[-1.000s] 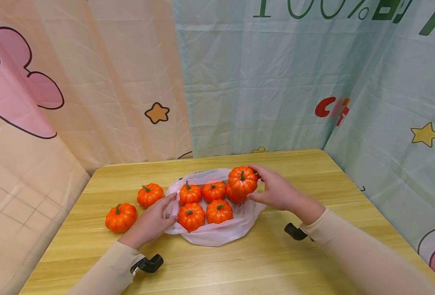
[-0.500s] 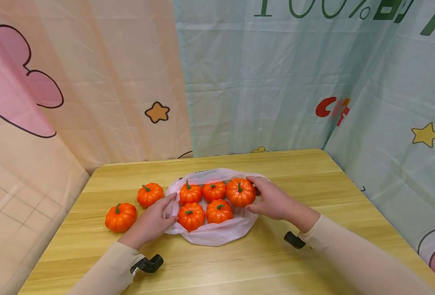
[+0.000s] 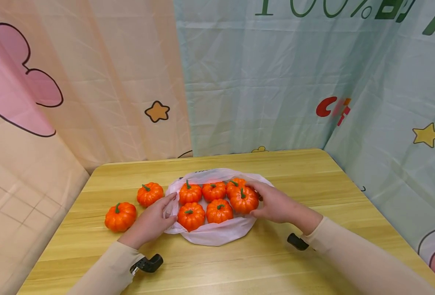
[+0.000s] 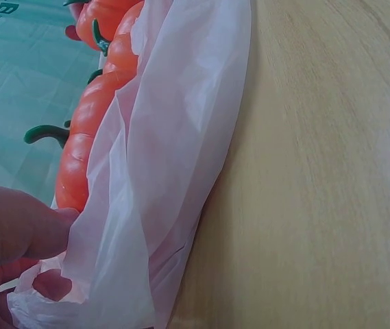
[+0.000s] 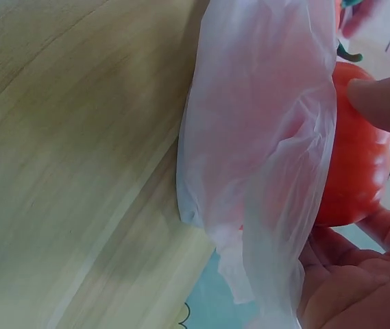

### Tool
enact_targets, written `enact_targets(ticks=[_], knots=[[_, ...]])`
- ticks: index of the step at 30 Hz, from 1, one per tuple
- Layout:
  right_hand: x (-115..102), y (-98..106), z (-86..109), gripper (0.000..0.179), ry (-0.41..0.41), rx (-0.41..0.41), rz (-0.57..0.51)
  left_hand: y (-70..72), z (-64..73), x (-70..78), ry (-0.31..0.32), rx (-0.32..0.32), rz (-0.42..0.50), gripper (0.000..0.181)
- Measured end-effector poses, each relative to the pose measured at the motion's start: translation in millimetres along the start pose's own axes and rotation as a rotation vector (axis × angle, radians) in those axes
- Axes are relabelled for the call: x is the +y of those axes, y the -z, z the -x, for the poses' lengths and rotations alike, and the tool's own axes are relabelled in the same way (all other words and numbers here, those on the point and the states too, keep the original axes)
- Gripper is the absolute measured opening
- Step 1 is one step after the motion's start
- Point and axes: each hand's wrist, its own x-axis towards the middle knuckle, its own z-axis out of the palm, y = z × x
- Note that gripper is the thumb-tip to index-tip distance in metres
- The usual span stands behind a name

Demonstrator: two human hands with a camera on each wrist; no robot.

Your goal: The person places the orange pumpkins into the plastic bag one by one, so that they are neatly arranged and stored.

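Note:
A white plastic bag (image 3: 217, 238) lies spread open on the table, with several small orange pumpkins inside, among them a front-left pumpkin (image 3: 191, 217). My right hand (image 3: 280, 205) grips another orange pumpkin (image 3: 244, 201) at the bag's right side. In the right wrist view, the thumb lies on that pumpkin (image 5: 356, 164) and the fingers come round from beneath, while the bag's edge (image 5: 263, 123) covers part of it. At the left side, my left hand (image 3: 152, 223) holds the bag's rim. The left wrist view has its thumb (image 4: 27, 223) over the plastic (image 4: 174, 130).
Two more pumpkins stand outside the bag to the left, a nearer one (image 3: 121, 217) and a farther one (image 3: 150, 194) close by the left hand. The wooden table (image 3: 232, 270) ends at the back against a printed curtain (image 3: 254, 90).
My right hand has lowered its pumpkin from over the back-right one and brought it nearer to me, so the one behind shows again. The left hand has stayed put.

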Motion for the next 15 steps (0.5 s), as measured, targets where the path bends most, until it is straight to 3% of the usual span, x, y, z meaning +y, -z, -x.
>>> enact_targets(ticks=[15], knots=[[-1.5, -2.0, 3.2, 0.08, -0.038, -0.064, 0.072, -0.3, 0.0, -0.2, -0.003, 0.001, -0.001, 0.073]])
